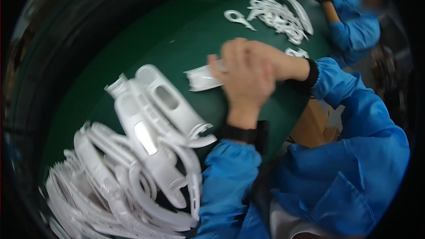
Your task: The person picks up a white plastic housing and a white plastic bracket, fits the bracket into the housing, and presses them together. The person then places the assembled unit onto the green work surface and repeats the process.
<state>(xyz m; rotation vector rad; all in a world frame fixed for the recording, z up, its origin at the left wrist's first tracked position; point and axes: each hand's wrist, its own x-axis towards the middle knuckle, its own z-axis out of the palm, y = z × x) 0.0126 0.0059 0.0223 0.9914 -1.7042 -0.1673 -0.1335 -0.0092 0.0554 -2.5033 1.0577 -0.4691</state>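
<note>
My left hand [248,84] and my right hand [264,57] meet over the green table, overlapping and smeared by motion. From between them a white plastic shell piece [201,79] sticks out to the left, its notched end showing. Both hands are closed around its right end, which they hide; the exact finger placement is blurred. Just left of the hands lie long white plastic housings [170,99], one with an oval opening. A large heap of curved white plastic parts [110,186] fills the near left.
Beyond my hands, a pile of small white ring-ended parts [276,20] lies beside a curved white cover [299,13]. One loose ring-ended part [238,18] sits apart. Another person in a blue sleeve [356,28] works at the far right. A cardboard box [312,124] stands below the table edge.
</note>
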